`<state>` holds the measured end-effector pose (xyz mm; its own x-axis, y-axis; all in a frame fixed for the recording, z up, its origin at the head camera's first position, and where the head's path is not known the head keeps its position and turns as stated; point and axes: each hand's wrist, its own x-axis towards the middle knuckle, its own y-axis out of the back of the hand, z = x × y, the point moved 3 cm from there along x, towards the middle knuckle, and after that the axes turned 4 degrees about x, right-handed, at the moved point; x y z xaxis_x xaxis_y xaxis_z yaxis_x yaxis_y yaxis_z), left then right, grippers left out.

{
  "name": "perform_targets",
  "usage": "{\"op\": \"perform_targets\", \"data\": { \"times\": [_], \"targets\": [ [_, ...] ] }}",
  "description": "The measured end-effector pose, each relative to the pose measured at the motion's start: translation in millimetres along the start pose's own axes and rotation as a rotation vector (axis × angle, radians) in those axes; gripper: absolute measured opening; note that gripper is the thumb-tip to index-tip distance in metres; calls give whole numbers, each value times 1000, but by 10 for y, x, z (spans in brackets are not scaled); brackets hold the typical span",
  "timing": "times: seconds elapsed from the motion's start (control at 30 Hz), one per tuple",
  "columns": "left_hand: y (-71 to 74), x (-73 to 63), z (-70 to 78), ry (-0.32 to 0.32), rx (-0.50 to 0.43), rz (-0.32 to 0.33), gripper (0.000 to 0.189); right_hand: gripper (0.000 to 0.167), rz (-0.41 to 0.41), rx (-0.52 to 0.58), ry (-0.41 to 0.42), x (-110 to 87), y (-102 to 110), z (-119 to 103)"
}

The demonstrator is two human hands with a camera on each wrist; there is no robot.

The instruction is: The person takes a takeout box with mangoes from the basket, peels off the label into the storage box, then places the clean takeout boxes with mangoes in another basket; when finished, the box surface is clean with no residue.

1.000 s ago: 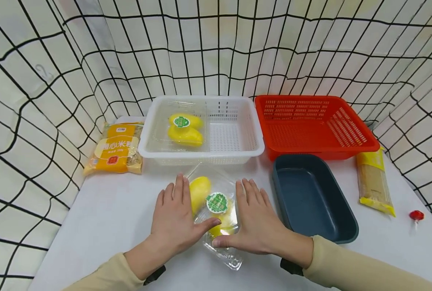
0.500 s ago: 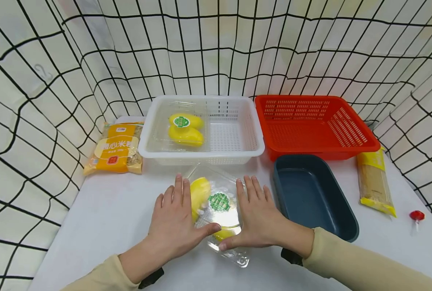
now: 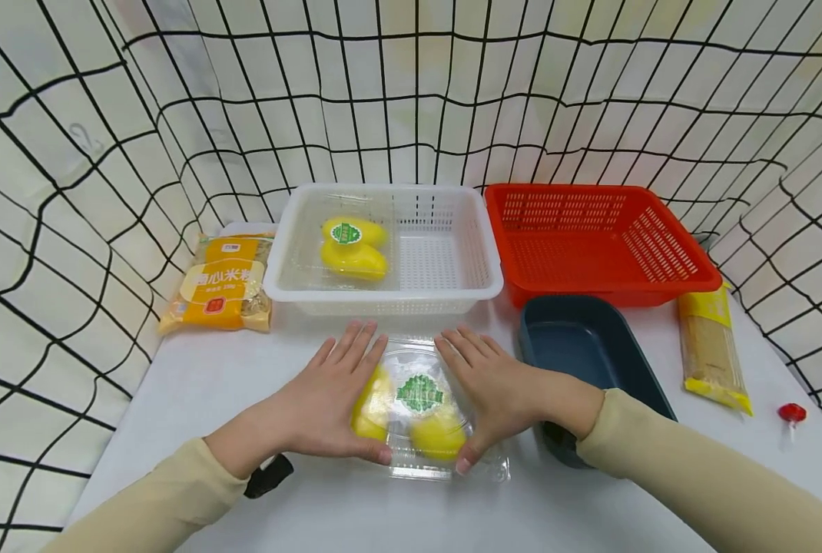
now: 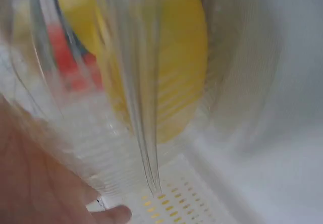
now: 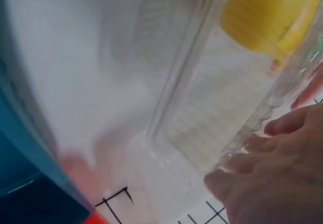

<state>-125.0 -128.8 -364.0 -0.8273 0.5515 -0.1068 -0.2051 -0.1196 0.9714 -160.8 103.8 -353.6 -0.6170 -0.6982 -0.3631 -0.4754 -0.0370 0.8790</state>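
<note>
A clear plastic clamshell box [image 3: 421,468] holds yellow mangoes [image 3: 439,435] and has a round green label [image 3: 420,393] on its lid. My left hand [image 3: 335,399] lies along its left side, fingers straight and thumb over the near left corner. On the right side my right hand [image 3: 497,380] presses with extended fingers, its thumb by the near right edge. Close up in the left wrist view, the box's clear rim [image 4: 144,133] runs past a mango [image 4: 176,67]. Fingers [image 5: 282,158] rest along the lid in the right wrist view.
Behind, a white basket [image 3: 383,296] holds another mango box [image 3: 356,253]. A red basket [image 3: 591,296] and a dark blue tray [image 3: 591,346] stand right of it. An orange noodle bag [image 3: 220,284] lies left; a yellow packet [image 3: 711,349] and a red lollipop [image 3: 791,413] lie far right.
The box has turned from a slant to nearly square with the table, its near edge shifting right. Both hands have turned with it, fingers now angled inward over its sides.
</note>
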Motion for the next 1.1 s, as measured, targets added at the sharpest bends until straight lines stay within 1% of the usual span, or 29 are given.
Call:
{"op": "perform_targets", "data": {
  "times": [0.1,0.2,0.3,0.43,0.5,0.6,0.73,0.83,0.9,0.97,1.03,1.1],
  "targets": [
    [0,26,-8,-3,8,-12,138,146,4,-27,45,32,6,41],
    [-14,31,-3,20,11,-1,140,145,22,-31,65,19,-5,69],
    [-37,22,17,41,17,34,140,143,57,-29,42,-30,-22,100],
    [-70,10,40,47,50,74,140,136,130,-45,0,-81,-57,135],
    [-77,12,42,48,66,68,140,134,159,-48,-11,-88,-74,136],
    [-78,27,25,43,72,40,141,132,174,-45,-26,-87,-93,124],
    [-76,44,-1,38,51,11,144,133,168,-53,-45,-77,-99,114],
    [-73,47,-5,34,43,9,144,132,164,-75,-38,-66,-75,114],
    [-67,51,-3,28,39,12,143,130,175,-81,-9,-54,-38,107],
    [-63,52,-4,23,35,15,143,123,186,-76,44,-29,18,78],
    [-61,53,-7,19,30,13,143,114,194,-57,123,12,80,33],
    [-63,50,-13,19,26,6,143,101,196,-40,228,68,140,-26]
  ]
}}
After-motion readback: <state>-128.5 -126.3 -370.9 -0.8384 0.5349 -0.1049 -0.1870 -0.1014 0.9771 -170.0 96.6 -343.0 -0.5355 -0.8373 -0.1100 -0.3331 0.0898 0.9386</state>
